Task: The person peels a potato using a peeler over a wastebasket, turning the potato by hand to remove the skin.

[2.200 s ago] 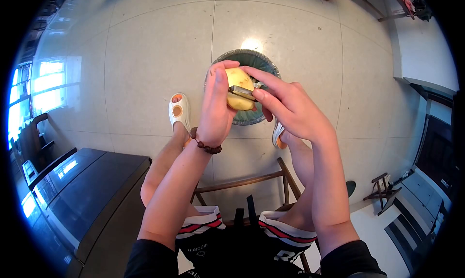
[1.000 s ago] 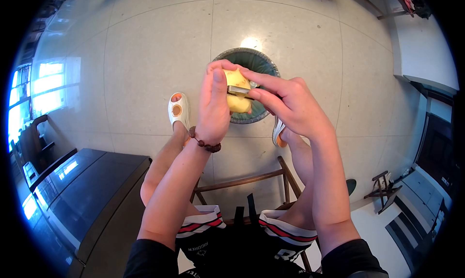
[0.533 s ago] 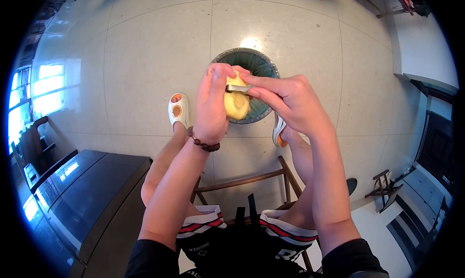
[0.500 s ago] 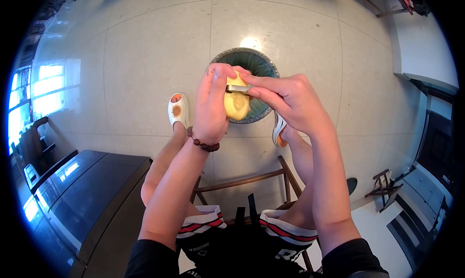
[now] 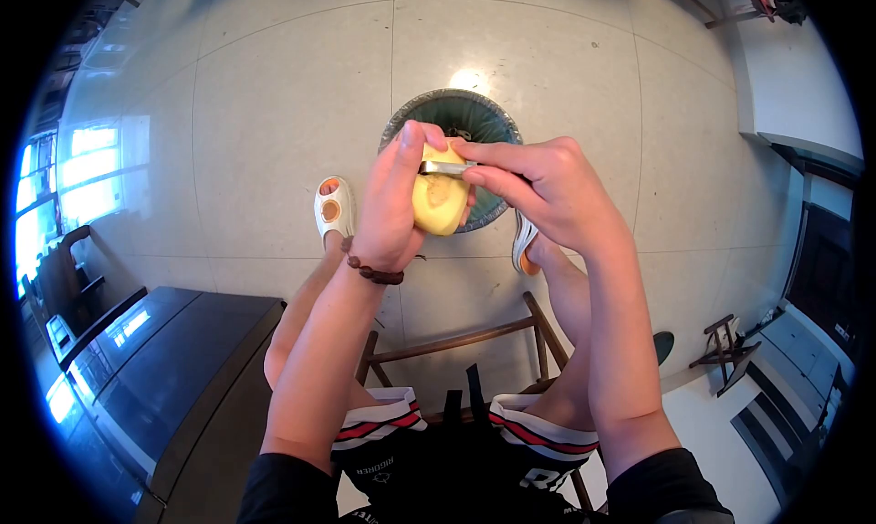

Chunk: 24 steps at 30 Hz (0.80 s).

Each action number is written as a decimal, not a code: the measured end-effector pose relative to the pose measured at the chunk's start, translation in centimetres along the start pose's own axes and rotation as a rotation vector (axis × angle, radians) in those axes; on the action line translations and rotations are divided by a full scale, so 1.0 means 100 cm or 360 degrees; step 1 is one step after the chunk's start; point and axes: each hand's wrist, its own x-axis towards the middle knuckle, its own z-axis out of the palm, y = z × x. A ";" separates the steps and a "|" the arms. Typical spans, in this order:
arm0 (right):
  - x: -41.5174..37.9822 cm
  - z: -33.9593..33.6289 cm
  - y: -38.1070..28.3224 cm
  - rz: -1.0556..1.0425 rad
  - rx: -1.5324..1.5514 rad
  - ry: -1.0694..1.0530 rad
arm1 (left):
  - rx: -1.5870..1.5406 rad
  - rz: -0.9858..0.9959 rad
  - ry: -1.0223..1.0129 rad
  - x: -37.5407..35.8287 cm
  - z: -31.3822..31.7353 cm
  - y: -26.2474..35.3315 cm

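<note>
A pale yellow, peeled potato [image 5: 439, 205] rests in my left hand [image 5: 391, 191], whose fingers wrap round its far side. My right hand [image 5: 543, 182] pinches a metal peeler [image 5: 444, 168] by its handle, and the peeler's head lies across the upper part of the potato. A rough, darker patch shows on the potato's face below the blade. Directly beneath both hands stands a lined trash bin [image 5: 493, 123], with some peelings [image 5: 459, 134] visible inside. Part of the bin is hidden by my hands.
My white clogs stand either side of the bin, the left clog [image 5: 334, 207] in full view. A wooden chair rail [image 5: 452, 342] crosses below my forearms. At the left is a dark glossy table [image 5: 173, 360]. A small wooden stool [image 5: 725, 351] stands at the right.
My left hand and the potato have shifted slightly left and down, and the potato has turned a little. The peeler remains against it in my right hand.
</note>
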 end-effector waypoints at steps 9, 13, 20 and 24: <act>-0.001 -0.005 -0.002 0.0014 0.0001 -0.0065 | -0.0208 -0.0161 -0.0159 -0.003 0.002 0.004; -0.001 -0.006 0.000 0.0038 0.0106 -0.0015 | -0.0103 -0.0152 -0.0169 -0.005 0.007 0.010; 0.000 -0.011 -0.004 0.0160 0.0208 -0.0108 | -0.0091 -0.0178 -0.0218 -0.005 0.006 0.011; -0.001 -0.011 -0.004 0.0162 0.0224 -0.0128 | -0.0136 -0.0193 -0.0230 -0.007 0.006 0.013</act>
